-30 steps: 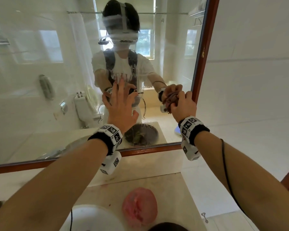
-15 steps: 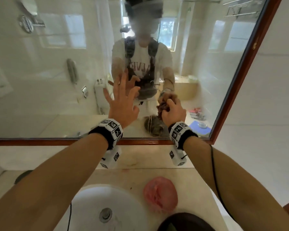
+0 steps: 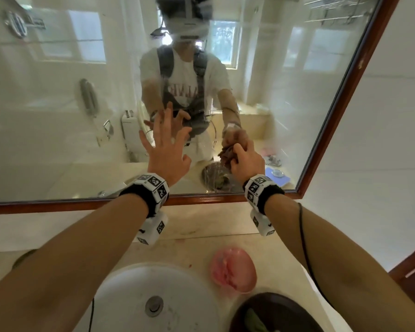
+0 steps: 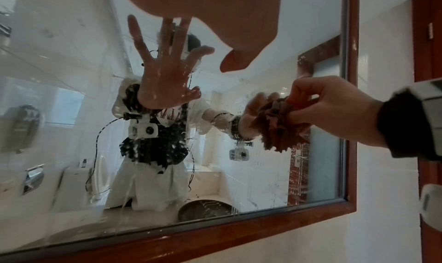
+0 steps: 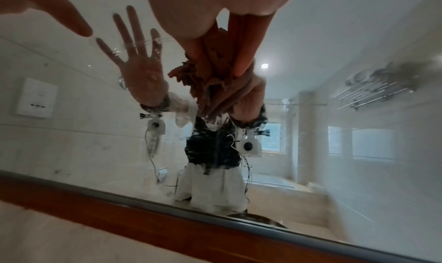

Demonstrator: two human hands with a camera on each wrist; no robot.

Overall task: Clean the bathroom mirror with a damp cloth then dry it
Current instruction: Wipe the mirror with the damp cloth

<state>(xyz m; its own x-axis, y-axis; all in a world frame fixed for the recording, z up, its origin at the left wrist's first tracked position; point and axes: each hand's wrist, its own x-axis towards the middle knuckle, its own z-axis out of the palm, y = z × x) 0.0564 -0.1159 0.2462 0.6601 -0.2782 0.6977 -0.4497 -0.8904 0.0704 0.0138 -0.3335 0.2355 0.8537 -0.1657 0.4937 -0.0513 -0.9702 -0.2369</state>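
Observation:
A large mirror [image 3: 58, 140] in a red-brown wooden frame [image 3: 201, 200] hangs above the vanity; its glass is wet and streaked near the middle. My right hand [image 3: 246, 159] grips a bunched brown cloth [image 3: 227, 154] and holds it against the glass low and right of centre. From the left wrist view the brown cloth [image 4: 279, 123] meets its own reflection. The right wrist view shows that cloth [image 5: 210, 81] hanging from my fingers. My left hand [image 3: 168, 144] is spread, fingers straight, up at the glass to the left of the cloth, holding nothing.
Below the mirror runs a beige counter [image 3: 197, 238] with a white basin [image 3: 153, 300], a pink bowl-like thing [image 3: 233, 269] and a dark round dish [image 3: 273, 315]. White tiled wall [image 3: 381, 140] lies to the right of the frame.
My right hand with the cloth has slid left and down along the glass, away from the right frame edge. The view has tilted down toward the basin. The left hand stays spread.

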